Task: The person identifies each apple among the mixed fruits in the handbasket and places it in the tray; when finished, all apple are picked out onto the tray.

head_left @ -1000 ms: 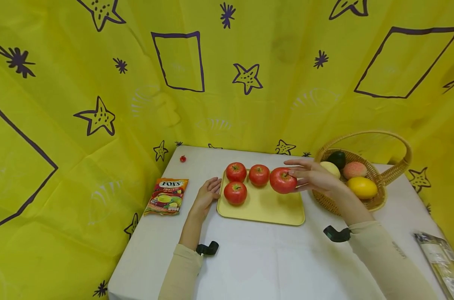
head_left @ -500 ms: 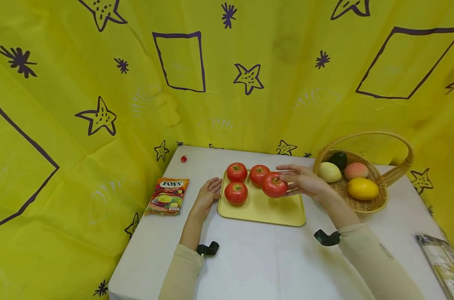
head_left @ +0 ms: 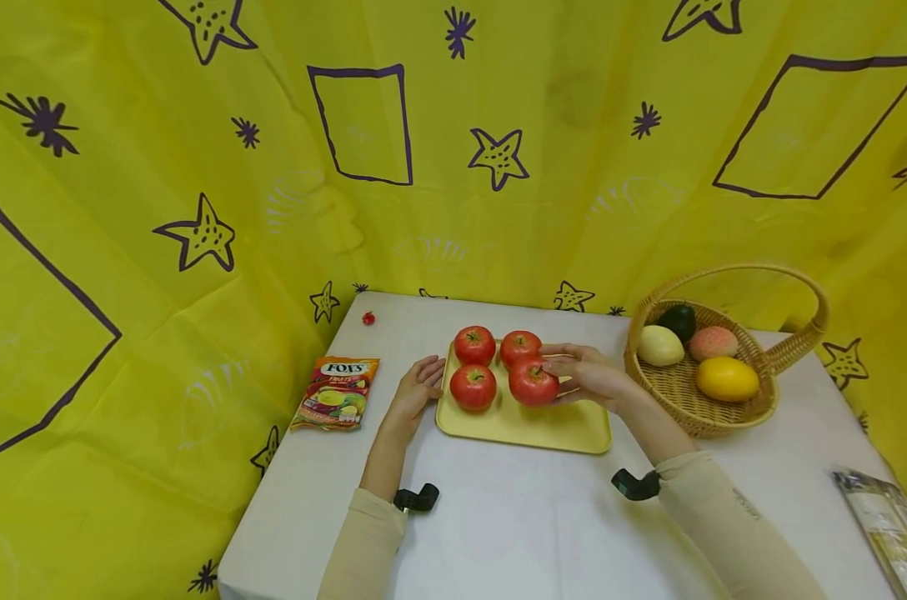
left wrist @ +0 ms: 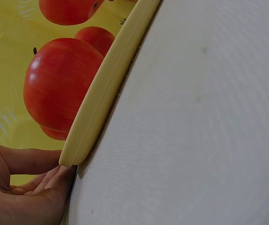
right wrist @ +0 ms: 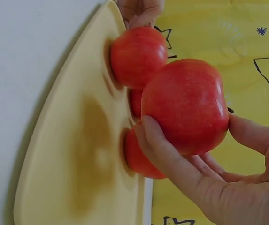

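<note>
My right hand (head_left: 592,377) grips a red apple (head_left: 532,382) between thumb and fingers, over the pale yellow tray (head_left: 551,432). In the right wrist view this held apple (right wrist: 186,108) is raised off the tray, with a shadow below it. Three other red apples rest on the tray: one at back left (head_left: 474,344), one in front of it (head_left: 473,387), and one at back (head_left: 519,348), partly behind the held one. At the tray's left edge is my left hand (head_left: 416,390), its fingers loosely extended. The left wrist view shows its fingertips right at the tray's rim (left wrist: 85,131).
Right of the tray stands a wicker basket (head_left: 770,364) with a tall handle, holding several fruits, a yellow one (head_left: 727,379) among them. A candy bag (head_left: 337,393) lies at left, a tiny red item (head_left: 368,317) behind it. A clear packet (head_left: 884,521) sits at the right edge.
My right hand has carried the apple leftward and slightly toward me, bringing it in front of the back apple. My left hand has stayed at the tray's left edge.
</note>
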`<state>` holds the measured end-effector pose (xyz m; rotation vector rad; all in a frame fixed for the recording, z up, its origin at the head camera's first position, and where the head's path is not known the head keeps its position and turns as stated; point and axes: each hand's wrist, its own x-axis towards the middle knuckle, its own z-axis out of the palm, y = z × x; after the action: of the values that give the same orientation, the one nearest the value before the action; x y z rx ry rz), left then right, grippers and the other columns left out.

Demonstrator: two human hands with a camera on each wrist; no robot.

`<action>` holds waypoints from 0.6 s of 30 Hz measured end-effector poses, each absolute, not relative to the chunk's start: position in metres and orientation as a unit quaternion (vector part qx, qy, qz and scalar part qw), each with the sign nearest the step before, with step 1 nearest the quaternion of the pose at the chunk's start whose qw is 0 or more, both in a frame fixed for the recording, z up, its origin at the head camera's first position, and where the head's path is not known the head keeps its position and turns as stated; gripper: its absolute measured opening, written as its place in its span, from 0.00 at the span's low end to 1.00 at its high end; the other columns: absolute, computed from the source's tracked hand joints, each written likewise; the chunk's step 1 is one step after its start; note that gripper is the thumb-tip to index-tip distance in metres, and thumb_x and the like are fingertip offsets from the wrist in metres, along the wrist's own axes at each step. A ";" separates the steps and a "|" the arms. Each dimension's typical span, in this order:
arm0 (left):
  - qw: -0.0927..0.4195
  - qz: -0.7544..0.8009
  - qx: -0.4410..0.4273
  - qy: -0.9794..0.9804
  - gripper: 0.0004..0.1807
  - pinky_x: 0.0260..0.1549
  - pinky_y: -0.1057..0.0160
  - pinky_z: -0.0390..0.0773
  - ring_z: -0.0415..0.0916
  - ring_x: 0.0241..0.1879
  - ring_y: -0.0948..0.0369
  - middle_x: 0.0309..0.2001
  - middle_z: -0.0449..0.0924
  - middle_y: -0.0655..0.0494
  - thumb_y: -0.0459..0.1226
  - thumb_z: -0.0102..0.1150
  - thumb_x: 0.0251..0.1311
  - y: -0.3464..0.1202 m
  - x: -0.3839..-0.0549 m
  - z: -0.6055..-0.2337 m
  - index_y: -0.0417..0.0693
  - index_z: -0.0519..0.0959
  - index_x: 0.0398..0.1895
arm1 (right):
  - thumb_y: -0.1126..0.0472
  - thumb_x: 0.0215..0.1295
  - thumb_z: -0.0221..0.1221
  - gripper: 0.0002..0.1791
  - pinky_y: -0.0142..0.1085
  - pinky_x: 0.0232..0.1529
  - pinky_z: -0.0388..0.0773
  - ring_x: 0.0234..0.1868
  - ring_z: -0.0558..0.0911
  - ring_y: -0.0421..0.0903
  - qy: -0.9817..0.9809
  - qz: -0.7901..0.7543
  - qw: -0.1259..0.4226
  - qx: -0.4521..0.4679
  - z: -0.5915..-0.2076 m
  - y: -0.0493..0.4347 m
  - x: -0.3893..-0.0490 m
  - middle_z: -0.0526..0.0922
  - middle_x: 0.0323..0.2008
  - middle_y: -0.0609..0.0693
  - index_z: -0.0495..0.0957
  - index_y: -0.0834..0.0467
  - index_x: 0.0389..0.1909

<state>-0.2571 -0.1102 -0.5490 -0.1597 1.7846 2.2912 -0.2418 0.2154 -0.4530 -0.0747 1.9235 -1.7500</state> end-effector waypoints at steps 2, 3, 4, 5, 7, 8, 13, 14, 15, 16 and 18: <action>0.118 0.781 -0.053 0.611 0.43 0.74 0.50 0.65 0.61 0.77 0.46 0.77 0.64 0.38 0.12 0.47 0.57 -0.110 -0.257 -0.550 0.36 0.59 0.79 | 0.61 0.79 0.55 0.34 0.59 0.54 0.84 0.49 0.87 0.61 0.714 -0.649 0.263 -0.023 -0.456 0.214 -0.242 0.71 0.65 0.68 0.56 0.69 0.77; 0.119 0.780 -0.053 0.612 0.43 0.74 0.50 0.65 0.61 0.77 0.46 0.77 0.64 0.38 0.12 0.47 0.57 -0.110 -0.257 -0.550 0.36 0.59 0.79 | 0.61 0.79 0.55 0.33 0.58 0.53 0.85 0.49 0.87 0.61 0.716 -0.648 0.260 -0.018 -0.458 0.213 -0.242 0.70 0.65 0.68 0.57 0.69 0.77; 0.119 0.781 -0.053 0.611 0.43 0.74 0.50 0.65 0.61 0.77 0.46 0.77 0.64 0.38 0.12 0.47 0.57 -0.110 -0.257 -0.550 0.36 0.59 0.79 | 0.61 0.78 0.55 0.33 0.57 0.52 0.86 0.49 0.87 0.61 0.718 -0.647 0.257 -0.016 -0.460 0.212 -0.242 0.70 0.65 0.69 0.57 0.69 0.77; 0.120 0.780 -0.052 0.611 0.43 0.74 0.50 0.65 0.61 0.77 0.46 0.77 0.64 0.38 0.12 0.47 0.57 -0.110 -0.258 -0.551 0.36 0.59 0.79 | 0.61 0.78 0.55 0.33 0.57 0.51 0.86 0.48 0.87 0.61 0.720 -0.645 0.255 -0.013 -0.462 0.211 -0.242 0.70 0.66 0.70 0.57 0.69 0.77; 0.121 0.781 -0.051 0.610 0.43 0.74 0.50 0.64 0.60 0.77 0.46 0.77 0.64 0.38 0.12 0.47 0.57 -0.110 -0.258 -0.551 0.36 0.59 0.79 | 0.62 0.78 0.56 0.33 0.56 0.50 0.87 0.47 0.87 0.60 0.723 -0.643 0.252 -0.007 -0.465 0.209 -0.243 0.69 0.67 0.72 0.58 0.69 0.76; 0.121 0.782 -0.050 0.610 0.43 0.75 0.50 0.64 0.60 0.77 0.46 0.77 0.63 0.38 0.12 0.47 0.57 -0.111 -0.258 -0.551 0.36 0.59 0.79 | 0.62 0.78 0.56 0.33 0.56 0.50 0.87 0.47 0.87 0.60 0.725 -0.642 0.251 -0.007 -0.467 0.208 -0.243 0.69 0.69 0.72 0.57 0.70 0.76; 0.120 0.783 -0.049 0.609 0.43 0.75 0.50 0.63 0.60 0.78 0.46 0.77 0.63 0.37 0.12 0.47 0.58 -0.111 -0.259 -0.551 0.36 0.59 0.79 | 0.62 0.78 0.57 0.34 0.54 0.49 0.88 0.45 0.86 0.55 0.736 -0.631 0.247 -0.005 -0.474 0.202 -0.243 0.66 0.71 0.74 0.56 0.71 0.76; 0.120 0.783 -0.049 0.609 0.43 0.75 0.50 0.63 0.60 0.78 0.46 0.77 0.63 0.37 0.12 0.47 0.58 -0.111 -0.258 -0.551 0.36 0.59 0.79 | 0.62 0.78 0.57 0.34 0.53 0.49 0.88 0.44 0.86 0.55 0.739 -0.627 0.246 -0.006 -0.475 0.201 -0.243 0.66 0.71 0.74 0.56 0.71 0.76; 0.120 0.783 -0.049 0.609 0.43 0.75 0.50 0.63 0.60 0.78 0.46 0.77 0.63 0.37 0.12 0.46 0.58 -0.111 -0.258 -0.551 0.36 0.59 0.79 | 0.62 0.77 0.56 0.33 0.53 0.49 0.88 0.44 0.86 0.54 0.741 -0.625 0.245 -0.003 -0.476 0.200 -0.243 0.66 0.71 0.74 0.56 0.71 0.76; 0.120 0.782 -0.049 0.609 0.43 0.75 0.50 0.63 0.60 0.78 0.46 0.77 0.63 0.37 0.12 0.46 0.58 -0.111 -0.258 -0.551 0.36 0.58 0.79 | 0.63 0.78 0.56 0.33 0.53 0.49 0.88 0.44 0.86 0.54 0.743 -0.623 0.245 -0.001 -0.476 0.199 -0.242 0.65 0.71 0.74 0.57 0.71 0.76; 0.119 0.783 -0.050 0.609 0.43 0.75 0.51 0.63 0.60 0.78 0.46 0.77 0.63 0.38 0.11 0.46 0.57 -0.111 -0.257 -0.551 0.36 0.59 0.79 | 0.63 0.78 0.56 0.33 0.53 0.50 0.88 0.45 0.86 0.54 0.747 -0.618 0.245 0.002 -0.477 0.197 -0.242 0.65 0.72 0.74 0.57 0.71 0.76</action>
<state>-0.2574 -0.1109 -0.5510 -0.1458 1.7792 2.2880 -0.2422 0.1968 -0.4772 0.0067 2.0404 -1.6863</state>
